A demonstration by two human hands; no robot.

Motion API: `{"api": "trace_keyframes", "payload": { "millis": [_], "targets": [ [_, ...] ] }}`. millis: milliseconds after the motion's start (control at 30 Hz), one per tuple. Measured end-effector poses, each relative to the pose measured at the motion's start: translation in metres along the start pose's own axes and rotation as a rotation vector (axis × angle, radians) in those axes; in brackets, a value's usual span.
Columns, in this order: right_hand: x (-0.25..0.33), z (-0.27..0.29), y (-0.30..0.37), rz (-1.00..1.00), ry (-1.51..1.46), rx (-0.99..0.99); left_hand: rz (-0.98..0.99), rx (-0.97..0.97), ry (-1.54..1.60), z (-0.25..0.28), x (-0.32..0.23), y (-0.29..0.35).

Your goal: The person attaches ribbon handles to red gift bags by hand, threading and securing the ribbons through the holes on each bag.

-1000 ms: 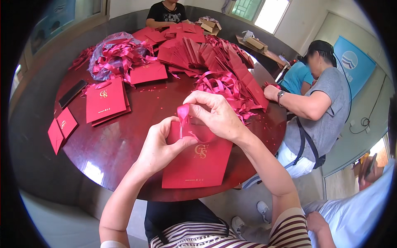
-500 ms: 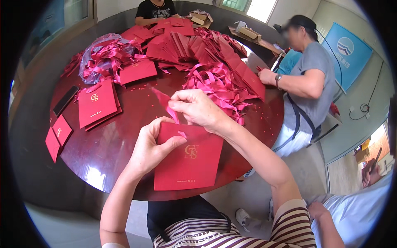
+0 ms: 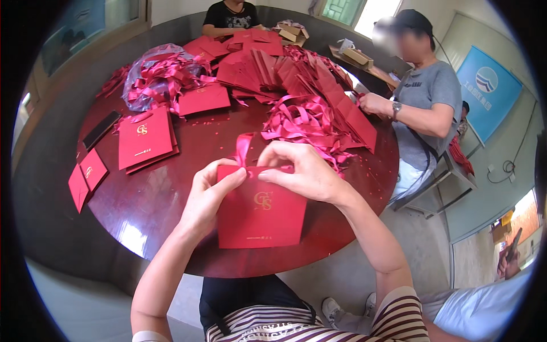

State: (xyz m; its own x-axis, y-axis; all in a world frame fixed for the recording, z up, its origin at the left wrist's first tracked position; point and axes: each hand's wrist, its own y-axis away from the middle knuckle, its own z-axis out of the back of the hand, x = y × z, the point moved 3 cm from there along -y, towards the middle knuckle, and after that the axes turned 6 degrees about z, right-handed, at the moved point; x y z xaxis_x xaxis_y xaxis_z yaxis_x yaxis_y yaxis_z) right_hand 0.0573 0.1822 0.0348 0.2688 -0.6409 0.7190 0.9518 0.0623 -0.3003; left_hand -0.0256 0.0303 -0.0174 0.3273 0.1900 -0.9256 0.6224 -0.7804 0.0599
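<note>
A red paper gift bag [image 3: 261, 225] with gold printing stands upright between my hands at the table's near edge. My left hand [image 3: 212, 194] grips its top left corner, the thumb pressed on the front near the rim. A pink-red ribbon [image 3: 244, 149] rises from the rim beside that thumb. My right hand [image 3: 305, 174] holds the top edge further right, thumb in front and fingers curled behind. What those fingers touch behind the bag is hidden.
On the round dark-red table [image 3: 199, 148] lie a ribbon heap [image 3: 302, 122], stacked bags [image 3: 268, 71], a plastic bag of ribbons [image 3: 154, 77], finished-looking bags [image 3: 145, 139], a small folded card [image 3: 91, 171] and a black phone [image 3: 101, 130]. A co-worker [image 3: 427, 97] works at the right; another person [image 3: 231, 17] sits opposite.
My right hand has let go of the raised ribbon end and come down to the bag's top edge. The ribbon now stands up near my left thumb, which has shifted left along the rim.
</note>
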Motion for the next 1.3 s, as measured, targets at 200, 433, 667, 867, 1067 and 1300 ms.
{"api": "trace_keyframes", "payload": {
  "millis": [200,433,667,867,1067,1300],
  "targets": [
    [0.005,0.000,0.009,-0.004,-0.001,-0.045,0.089,0.046,0.132,0.002,-0.002,-0.001],
    [0.010,0.005,0.004,-0.039,-0.024,-0.027,0.007,0.069,0.013,0.002,-0.001,-0.002],
    [0.008,-0.003,-0.018,-0.192,0.002,-0.034,-0.036,0.106,-0.175,0.003,0.001,-0.002],
    [0.002,-0.006,-0.012,-0.063,-0.014,-0.188,-0.020,0.183,-0.206,-0.010,-0.004,0.004],
    [0.002,-0.012,-0.010,0.050,0.170,-0.326,-0.033,0.187,-0.273,-0.011,0.002,0.004],
    [0.001,-0.015,-0.013,0.157,0.231,-0.402,-0.047,0.198,-0.264,-0.013,0.006,0.005]
  ]
}}
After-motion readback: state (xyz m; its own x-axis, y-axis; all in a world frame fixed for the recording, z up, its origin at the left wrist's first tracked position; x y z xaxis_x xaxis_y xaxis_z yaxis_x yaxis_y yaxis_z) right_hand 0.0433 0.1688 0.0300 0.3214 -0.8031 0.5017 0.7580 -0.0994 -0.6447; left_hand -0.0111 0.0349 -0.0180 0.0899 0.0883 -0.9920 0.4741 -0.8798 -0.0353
